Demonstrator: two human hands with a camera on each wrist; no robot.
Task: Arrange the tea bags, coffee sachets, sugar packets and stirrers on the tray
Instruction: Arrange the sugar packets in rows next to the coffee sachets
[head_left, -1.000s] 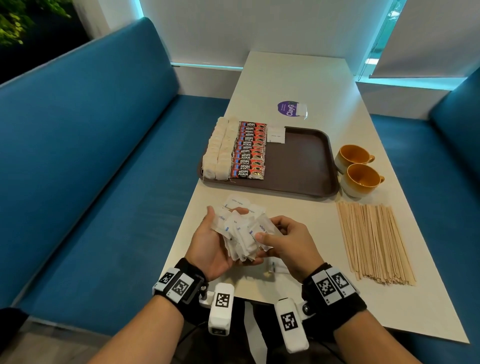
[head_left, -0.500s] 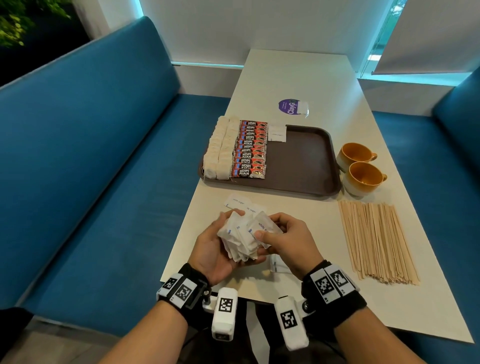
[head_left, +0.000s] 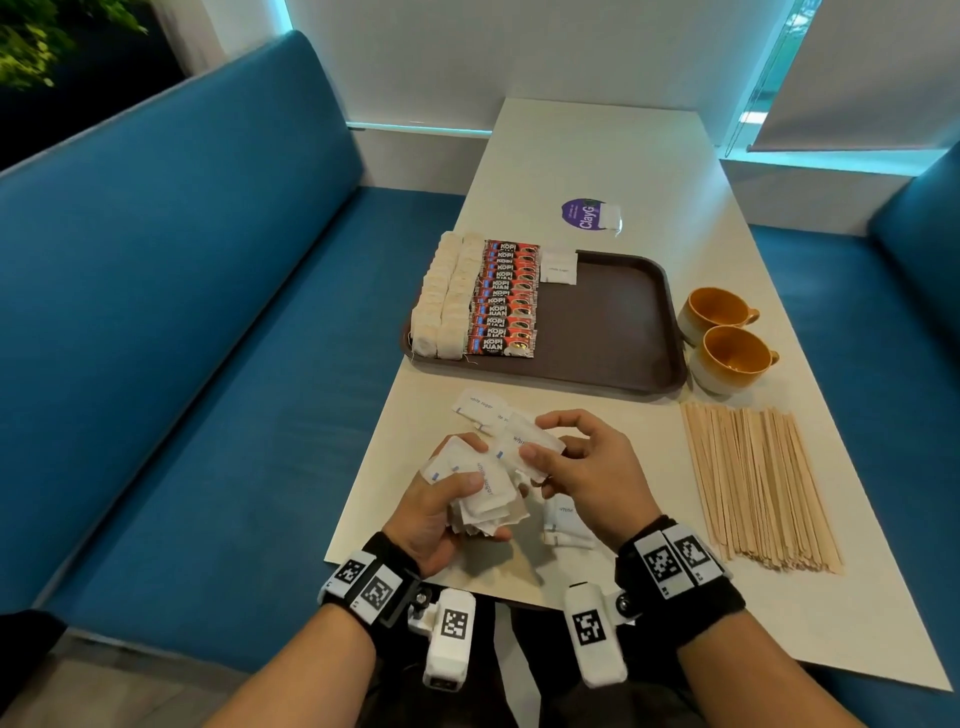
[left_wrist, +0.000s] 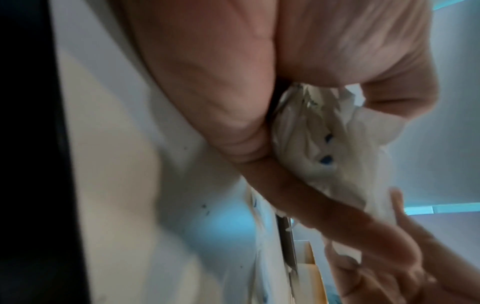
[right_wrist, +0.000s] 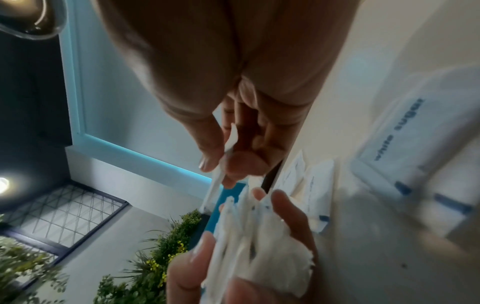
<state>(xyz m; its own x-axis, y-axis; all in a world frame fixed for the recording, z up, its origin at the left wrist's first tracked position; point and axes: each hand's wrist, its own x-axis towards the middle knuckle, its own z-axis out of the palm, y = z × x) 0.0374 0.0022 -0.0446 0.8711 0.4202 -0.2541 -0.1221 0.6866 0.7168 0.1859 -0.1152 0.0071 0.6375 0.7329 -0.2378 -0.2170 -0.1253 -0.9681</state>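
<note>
Item: white paper sugar packets w/ blue print (head_left: 480, 486), bunched in left hand (head_left: 436, 514), thumb clamped on top, above tabletop (head_left: 597, 156) near edge. Right hand (head_left: 582, 467) pinches one packet by its edge. Judged light, soft, crushable, slippery in a stack; take by flat faces, few at a time.

- Loose packets on tabletop (head_left: 480, 408), (head_left: 563, 522).
- Brown plastic tray (head_left: 613, 322): beige tea bags (head_left: 444, 301), red coffee sachets (head_left: 504, 301), one sugar packet (head_left: 558, 267).
- Wooden stirrers (head_left: 753, 478) right, well apart.
- Two yellow cups (head_left: 727, 332) beside tray; nothing blocks the path.
</note>
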